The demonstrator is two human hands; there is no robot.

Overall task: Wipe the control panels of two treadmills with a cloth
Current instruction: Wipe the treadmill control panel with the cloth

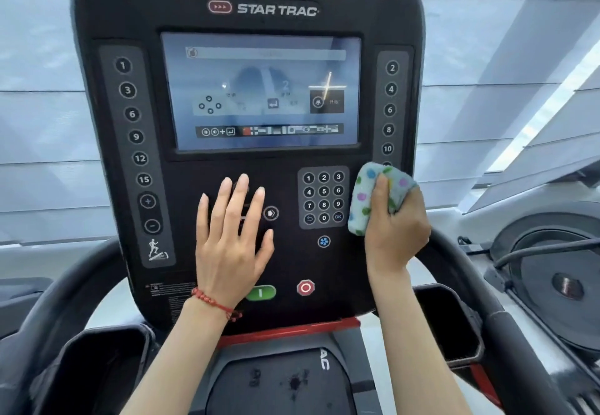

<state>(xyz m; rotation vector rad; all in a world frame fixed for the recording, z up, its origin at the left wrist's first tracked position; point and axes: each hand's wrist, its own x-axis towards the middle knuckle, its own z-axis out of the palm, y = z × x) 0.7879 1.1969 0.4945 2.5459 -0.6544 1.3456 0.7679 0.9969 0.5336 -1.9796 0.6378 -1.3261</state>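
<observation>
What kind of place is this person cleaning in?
Most likely a gym. The Star Trac treadmill console with its speed and incline buttons fills the view, another exercise machine stands to the right, and the right hand holds a spotted cloth against the panel.

A single head-worn wide-angle view looks forward and slightly down, close up and square-on to a treadmill's control panel (246, 167), forearms entering from the bottom edge

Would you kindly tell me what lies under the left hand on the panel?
The left hand lies flat on the panel, covering a button cluster; only one round button shows beside the fingers. The rest is hidden.
</observation>
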